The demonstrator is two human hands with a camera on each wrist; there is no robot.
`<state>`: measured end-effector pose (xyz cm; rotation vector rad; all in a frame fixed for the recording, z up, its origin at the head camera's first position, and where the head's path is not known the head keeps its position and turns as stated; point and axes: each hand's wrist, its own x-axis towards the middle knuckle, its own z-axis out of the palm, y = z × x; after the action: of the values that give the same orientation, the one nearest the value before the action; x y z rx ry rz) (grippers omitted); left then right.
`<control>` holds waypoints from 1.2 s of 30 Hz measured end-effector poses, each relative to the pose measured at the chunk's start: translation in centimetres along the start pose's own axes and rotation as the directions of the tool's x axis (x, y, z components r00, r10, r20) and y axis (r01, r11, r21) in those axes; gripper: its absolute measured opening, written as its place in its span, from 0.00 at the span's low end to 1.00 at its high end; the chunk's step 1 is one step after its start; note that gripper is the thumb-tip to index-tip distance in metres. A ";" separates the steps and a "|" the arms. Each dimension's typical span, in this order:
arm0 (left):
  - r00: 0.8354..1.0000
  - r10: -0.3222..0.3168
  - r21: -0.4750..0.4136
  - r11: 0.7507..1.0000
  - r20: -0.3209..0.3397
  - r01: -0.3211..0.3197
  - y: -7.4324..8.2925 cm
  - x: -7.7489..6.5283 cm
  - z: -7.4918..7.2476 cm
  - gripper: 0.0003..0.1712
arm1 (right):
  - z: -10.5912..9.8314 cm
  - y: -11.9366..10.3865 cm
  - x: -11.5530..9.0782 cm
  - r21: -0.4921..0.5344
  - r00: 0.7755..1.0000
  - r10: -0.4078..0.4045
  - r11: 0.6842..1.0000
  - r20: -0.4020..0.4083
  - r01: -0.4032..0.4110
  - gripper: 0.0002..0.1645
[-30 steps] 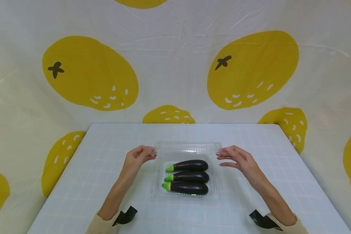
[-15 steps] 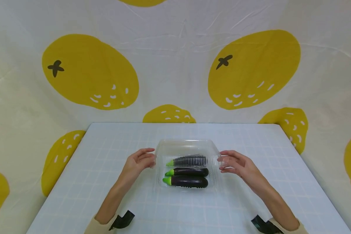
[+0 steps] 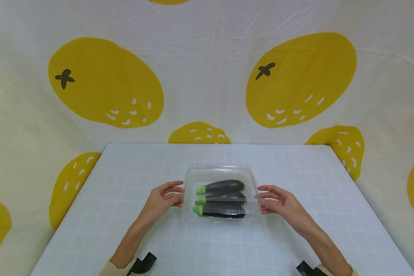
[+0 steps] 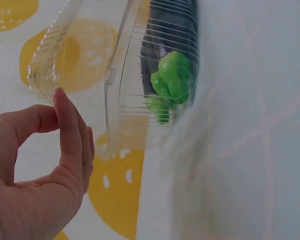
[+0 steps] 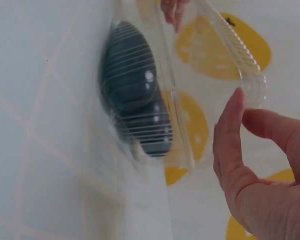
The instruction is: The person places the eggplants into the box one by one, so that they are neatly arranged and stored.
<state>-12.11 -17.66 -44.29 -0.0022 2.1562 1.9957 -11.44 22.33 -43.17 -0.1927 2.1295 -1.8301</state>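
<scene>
A clear plastic clamshell container [image 3: 189,215] lies on the table with three dark eggplants [image 3: 225,187] in it, their green stem ends to the left. Its ribbed see-through lid [image 3: 220,171] is tilted part way down over them. My left hand [image 3: 163,198] pinches the lid's left corner between thumb and fingers, as the left wrist view shows up close. At the opposite corner my right hand [image 3: 279,201] pinches the lid's edge likewise. Seen from the side in the right wrist view, a gap shows between lid [image 5: 252,80] and base, the eggplants [image 5: 130,70] resting low inside.
The table [image 3: 141,165] has a pale cloth with a faint grid. Behind it hangs a white curtain [image 3: 207,76] printed with large yellow fruit. Black straps [image 3: 143,263] sit at the sleeve cuffs.
Both hands have swung the lid from standing up at the back, forward and down over the eggplants. Its front edge now passes across the nearer eggplants in the head view.
</scene>
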 end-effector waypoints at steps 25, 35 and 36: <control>0.999 0.032 0.137 0.990 0.011 -0.033 -2.1 -0.7 0.1 0.23 | 0.9 2.2 -0.4 -0.129 0.999 -0.002 0.992 -0.040 -0.003 0.27; 0.964 -0.012 0.117 0.993 0.266 -0.020 -3.2 -1.5 -1.0 0.20 | 0.2 3.0 -1.3 -0.134 0.989 -0.001 0.991 0.151 0.021 0.22; 0.954 -0.024 0.116 0.993 0.297 -0.011 -3.3 -1.5 -1.0 0.19 | 0.1 3.1 -1.4 -0.131 0.984 0.005 0.991 0.179 0.018 0.21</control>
<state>-10.32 -19.18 -47.20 0.2909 2.0676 1.7325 -9.79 23.21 -46.01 -0.3807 2.1255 -1.6098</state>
